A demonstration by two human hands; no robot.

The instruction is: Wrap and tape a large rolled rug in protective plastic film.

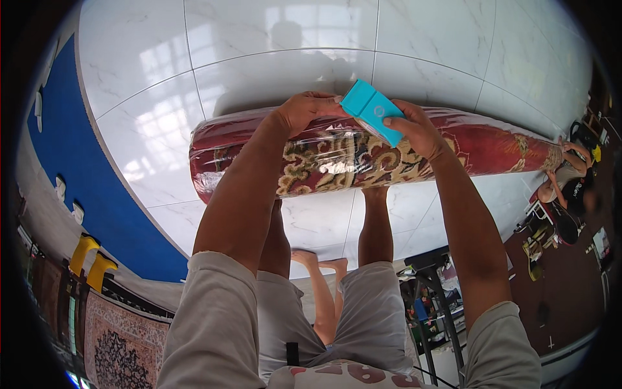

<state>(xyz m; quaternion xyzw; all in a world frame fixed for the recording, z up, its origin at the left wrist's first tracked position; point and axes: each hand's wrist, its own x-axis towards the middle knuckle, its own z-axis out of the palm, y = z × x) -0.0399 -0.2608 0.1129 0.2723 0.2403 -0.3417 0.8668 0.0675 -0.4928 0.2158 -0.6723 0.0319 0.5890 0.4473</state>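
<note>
A long carpet (pixel 324 159), rolled up in clear shiny plastic, lies across in front of me, red with a cream and dark floral pattern. Over its middle I hold a teal box-shaped object (pixel 372 111) with a round mark on its face and a fold line near its upper end. My right hand (pixel 418 133) is wrapped round its lower right part, thumb on the face. At the upper left end, my left hand (pixel 308 111) has its fingers closed at the corner. What the left fingertips pinch is partly hidden.
White marbled tiles (pixel 278 29) cover the floor. A blue mat (pixel 97 175) runs down the left, near a yellow object (pixel 91 259) and a patterned rug (pixel 123 343). Another person (pixel 570 178) is at the roll's far right end. A black metal frame (pixel 437 279) stands at lower right.
</note>
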